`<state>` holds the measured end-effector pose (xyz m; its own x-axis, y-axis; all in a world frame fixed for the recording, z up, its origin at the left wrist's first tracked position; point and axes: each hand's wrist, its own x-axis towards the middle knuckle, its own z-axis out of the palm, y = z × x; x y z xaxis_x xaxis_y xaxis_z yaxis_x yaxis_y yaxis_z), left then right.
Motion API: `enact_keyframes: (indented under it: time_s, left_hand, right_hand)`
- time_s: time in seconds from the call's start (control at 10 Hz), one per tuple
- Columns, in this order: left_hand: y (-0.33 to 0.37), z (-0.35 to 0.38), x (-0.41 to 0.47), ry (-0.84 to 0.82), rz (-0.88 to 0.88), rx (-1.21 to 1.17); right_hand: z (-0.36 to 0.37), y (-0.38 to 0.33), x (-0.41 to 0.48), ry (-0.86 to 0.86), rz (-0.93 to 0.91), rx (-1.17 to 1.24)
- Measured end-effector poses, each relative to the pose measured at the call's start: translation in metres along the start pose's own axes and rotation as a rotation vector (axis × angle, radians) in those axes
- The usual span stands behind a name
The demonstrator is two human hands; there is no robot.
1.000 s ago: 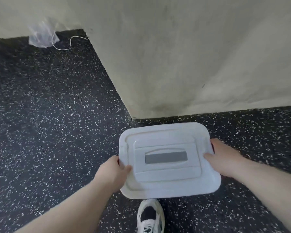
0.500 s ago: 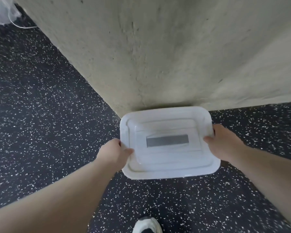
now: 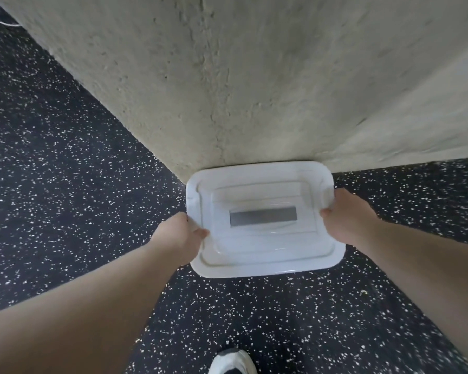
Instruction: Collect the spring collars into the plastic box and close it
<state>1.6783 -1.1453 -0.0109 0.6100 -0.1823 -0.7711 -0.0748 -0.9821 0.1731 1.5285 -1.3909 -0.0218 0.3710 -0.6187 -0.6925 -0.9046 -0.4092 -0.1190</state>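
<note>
White plastic box (image 3: pixel 265 255) edge touches wall (image 3: pixel 254 90).

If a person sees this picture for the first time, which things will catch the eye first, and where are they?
First, the white plastic box with its lid on, in the centre, its far edge at the foot of the rough concrete wall. The left hand and right hand grip its two short sides, above the black speckled floor.

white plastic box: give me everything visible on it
The white plastic box shows only its lid: glossy, rectangular with rounded corners, stepped ridges around a raised centre panel bearing a grey rectangular strip. The lid is on; the contents are hidden. Its far edge meets the base of the concrete wall, over the speckled black floor. The left hand and right hand grip its short sides.
</note>
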Motion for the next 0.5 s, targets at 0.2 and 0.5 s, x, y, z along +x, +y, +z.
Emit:
enact_keyframes:
  time_s: [0.2,0.5]
  left_hand:
    - [-0.001,0.005,-0.005,0.0,0.01,0.036]
    - [-0.014,0.015,-0.038,0.188,-0.005,0.036]
  right_hand:
    - [0.001,0.005,-0.001,-0.035,-0.01,-0.098]
    - [-0.001,0.001,-0.058,0.162,-0.014,-0.068]
